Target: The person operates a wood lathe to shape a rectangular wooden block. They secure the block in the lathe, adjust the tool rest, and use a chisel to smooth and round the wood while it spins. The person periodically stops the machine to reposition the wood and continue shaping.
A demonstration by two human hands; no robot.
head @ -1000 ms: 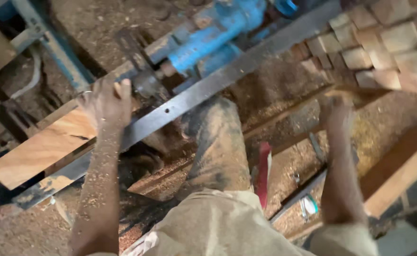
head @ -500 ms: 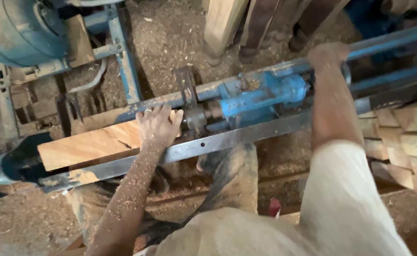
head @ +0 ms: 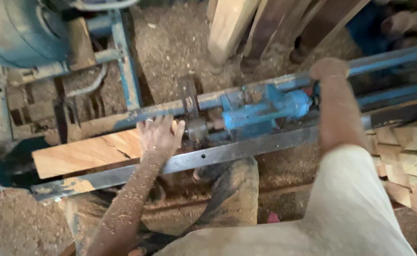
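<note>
sawdust covers the dirt floor (head: 180, 42) on every side, thick at 7 o'clock and under the machine. across the middle, from 8 o'clock up toward 3 o'clock, runs a wood lathe bed: a long steel rail (head: 246, 149) in front and blue bars behind it. a squared wooden block (head: 87, 154) lies along the bed at 9 o'clock, its far end against the dark headstock at the frame's left edge. the left hand (head: 160, 135) rests on the block's near end, fingers spread and loose, palm flat on the wood, forearm dusted with shavings. just beside it toward 3 o'clock sits the blue tailstock (head: 260, 110), its spindle tip close to the block's end. the right hand (head: 329, 68) at 1 o'clock is closed over the tailstock's rear end; what it clutches is hidden. stacked wood blocks (head: 407, 156) crowd the right edge at 4 o'clock, planks lean at 12 o'clock, leaving little free floor beyond the rail.
</note>
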